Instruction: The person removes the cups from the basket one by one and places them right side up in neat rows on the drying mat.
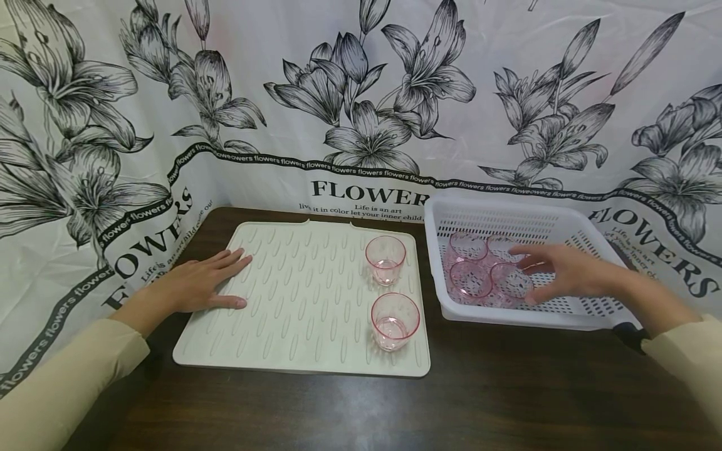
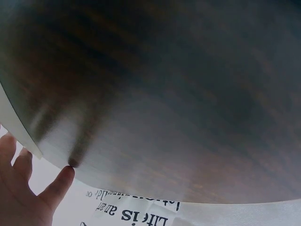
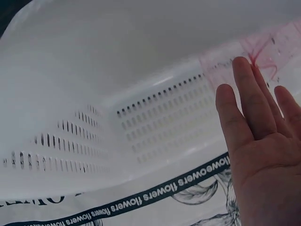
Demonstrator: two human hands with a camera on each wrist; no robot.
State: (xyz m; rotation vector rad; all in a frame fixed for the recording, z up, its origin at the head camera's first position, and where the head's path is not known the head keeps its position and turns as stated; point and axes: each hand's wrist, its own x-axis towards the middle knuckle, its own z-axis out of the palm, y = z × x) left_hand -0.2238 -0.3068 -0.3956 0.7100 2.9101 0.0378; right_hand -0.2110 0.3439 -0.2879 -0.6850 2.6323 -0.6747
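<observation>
My left hand [image 1: 205, 282] rests on the left edge of a cream ridged drying mat [image 1: 299, 300], fingers straight and thumb spread. Two clear glasses with pink rims stand upright on the mat's right side, a rear glass [image 1: 386, 260] and a front glass [image 1: 395, 322]. My right hand [image 1: 570, 272] hovers inside a white plastic basket [image 1: 586, 319], beside several pink-rimmed glasses [image 1: 470, 279] grouped at its left end. Its fingers extend over the right-hand glasses, with the thumb apart from them. In the right wrist view, the fingers [image 3: 254, 103] overlap pink glass; contact is unclear.
The dark wooden table [image 1: 350, 413] runs along the front. A white floral sheet [image 1: 237, 181] hangs behind and at both sides. The basket's perforated walls [image 3: 164, 113] rise around the right hand, and its left rim lies close to the mat.
</observation>
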